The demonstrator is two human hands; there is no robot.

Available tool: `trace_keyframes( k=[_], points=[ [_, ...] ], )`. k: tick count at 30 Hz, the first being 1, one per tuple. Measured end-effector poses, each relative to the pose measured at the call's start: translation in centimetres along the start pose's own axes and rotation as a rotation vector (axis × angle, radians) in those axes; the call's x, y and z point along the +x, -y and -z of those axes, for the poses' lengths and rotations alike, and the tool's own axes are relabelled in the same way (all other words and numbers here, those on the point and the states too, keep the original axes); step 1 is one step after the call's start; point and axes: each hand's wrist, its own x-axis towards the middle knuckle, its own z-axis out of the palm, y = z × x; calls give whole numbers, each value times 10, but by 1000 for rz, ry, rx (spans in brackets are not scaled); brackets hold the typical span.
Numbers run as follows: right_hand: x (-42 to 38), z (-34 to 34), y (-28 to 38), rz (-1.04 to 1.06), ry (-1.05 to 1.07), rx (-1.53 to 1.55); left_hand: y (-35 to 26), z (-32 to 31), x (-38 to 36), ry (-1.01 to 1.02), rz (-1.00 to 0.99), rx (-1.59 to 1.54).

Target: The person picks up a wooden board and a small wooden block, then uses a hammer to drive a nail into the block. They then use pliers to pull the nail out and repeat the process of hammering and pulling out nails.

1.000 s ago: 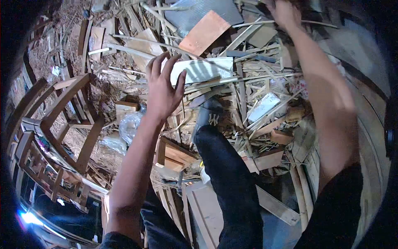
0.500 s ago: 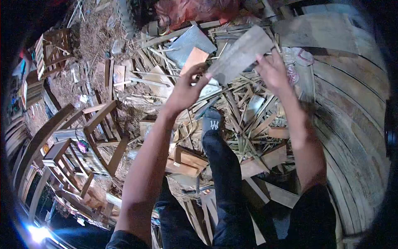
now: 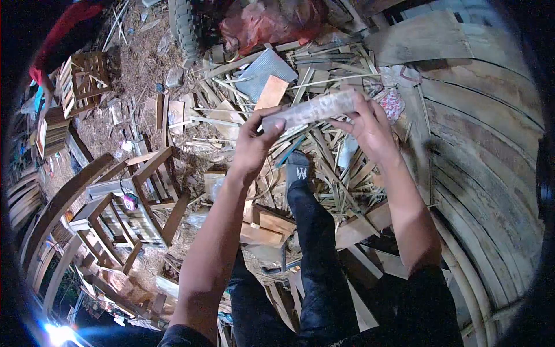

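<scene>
A short wooden board (image 3: 312, 111) is held up crosswise in front of me, its pale face blurred and mottled. My left hand (image 3: 256, 140) is closed around its left end, with the thumb on the near side. The other end is gripped by my right hand (image 3: 373, 128), fingers bent over the top corner. Below the board lies a heap of thin wood offcuts (image 3: 329, 168). My foot in a dark sock (image 3: 299, 168) rests among them.
Left of me stands a wooden frame like a small stool (image 3: 95, 211), with slatted crates (image 3: 84, 84) farther off. Stacked planks (image 3: 480, 139) line the right side. A tyre (image 3: 184, 29) and a red plastic sheet (image 3: 272, 26) lie at the far edge. A person's red sleeve (image 3: 55, 37) shows at upper left.
The board has tilted from a slanted, broad-face view to nearly level and looks narrower. My left hand has moved slightly right, my right hand slightly left and lower. A red sleeve has come into view.
</scene>
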Motion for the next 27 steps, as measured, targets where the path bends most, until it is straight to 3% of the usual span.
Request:
trace_keyframes(
  k=[2, 5, 9, 13, 22, 24, 27],
  points=[
    [-7, -12, 3, 4, 18, 25, -1, 10, -5, -58, 73, -108],
    [-17, -33, 9, 29, 88, 89, -12, 16, -20, -169, -76, -91],
    [-25, -57, 2, 55, 129, 121, -32, 36, -41, -251, -64, -314],
    [-17, -98, -21, 30, 134, 40, -37, 76, -65, -262, -113, -262],
    [-42, -235, -98, -72, 155, -154, -23, 210, -171, -411, -198, -88],
    [-61, -263, -115, -55, 201, -200, -8, 242, -200, -406, -77, -131],
    [-103, -314, -134, -21, 180, -267, 7, 278, -241, -377, -84, -209]
  ],
)
